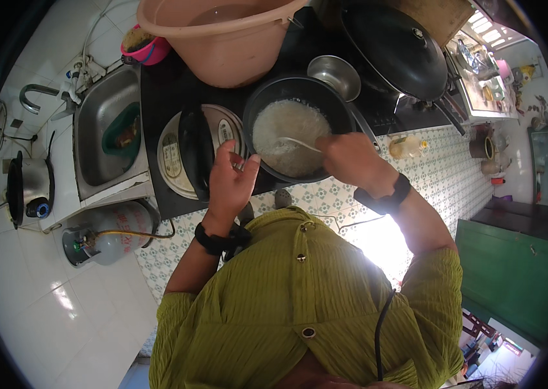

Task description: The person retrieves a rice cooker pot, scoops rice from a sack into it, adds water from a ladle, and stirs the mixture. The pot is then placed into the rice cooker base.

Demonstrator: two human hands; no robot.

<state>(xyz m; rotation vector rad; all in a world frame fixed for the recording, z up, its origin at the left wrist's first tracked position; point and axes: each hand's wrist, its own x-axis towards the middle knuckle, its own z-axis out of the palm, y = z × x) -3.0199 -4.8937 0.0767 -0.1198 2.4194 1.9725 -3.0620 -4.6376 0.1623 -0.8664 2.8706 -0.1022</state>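
Note:
A dark round pot [298, 92] stands in front of me on the black countertop. Cloudy liquid with pale grains, which look like rice, fills its lower part [298, 119]. My right hand [354, 158] grips the handle of a metal spoon [300, 142], whose bowl dips into the liquid. My left hand [230, 182] is at the pot's near left rim with fingers apart and nothing held. Its thumb tip meets the rim in the picture; whether it touches, I cannot tell. Beside that hand sits a pale electric cooker [172, 146] with a black handle [197, 150] across its top.
Behind the pot stands a large pink-beige basin [235, 51]. A steel saucepan [335, 78] and a black lidded wok [395, 48] are to the right. On the left are a small pink bucket [155, 51], a steel sink [108, 126] and a gas cylinder [113, 231] below.

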